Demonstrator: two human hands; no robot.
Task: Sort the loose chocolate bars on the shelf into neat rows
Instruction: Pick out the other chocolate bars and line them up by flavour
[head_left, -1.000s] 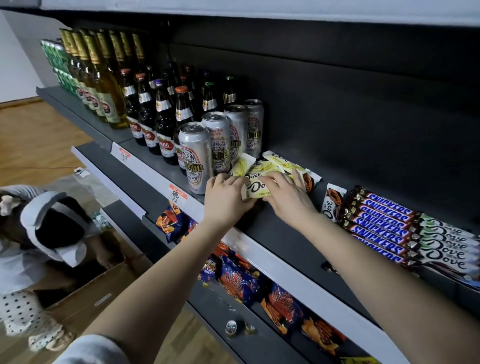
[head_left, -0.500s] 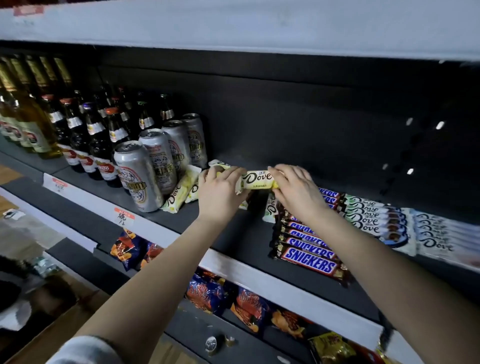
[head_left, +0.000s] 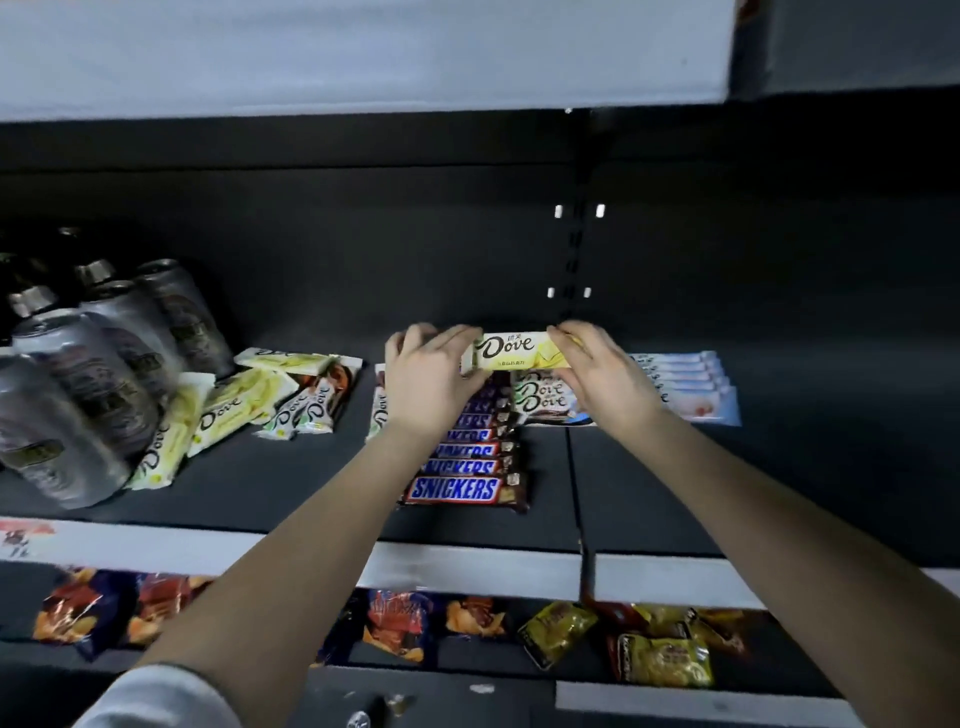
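Nearest me, bagged snacks (head_left: 660, 660) lie on the lower tier, out of the job. Above them on the dark shelf (head_left: 649, 493), the Snickers row (head_left: 457, 488) is stacked square, front to back, and I judge it finished.

Just beyond, my left hand (head_left: 426, 384) and right hand (head_left: 602, 374) each pinch one end of a yellow Dove bar (head_left: 511, 349), fingers curled over its ends. The bar is level and lengthwise, in the air above the dark Dove stack (head_left: 540, 397). To its right, pale blue bars (head_left: 685, 384) sit in a tidy row.

So I read this as mid-carry: one bar lifted, not yet placed. The next move calls for choosing a bare patch of shelf for a yellow row, setting the bar down parallel to its neighbours, and letting go with both hands evenly so it does not skew.

Off to the left, a loose heap (head_left: 244, 400) of yellow Dove bars sprawls against the cans (head_left: 78, 395), so plenty of sorting remains.
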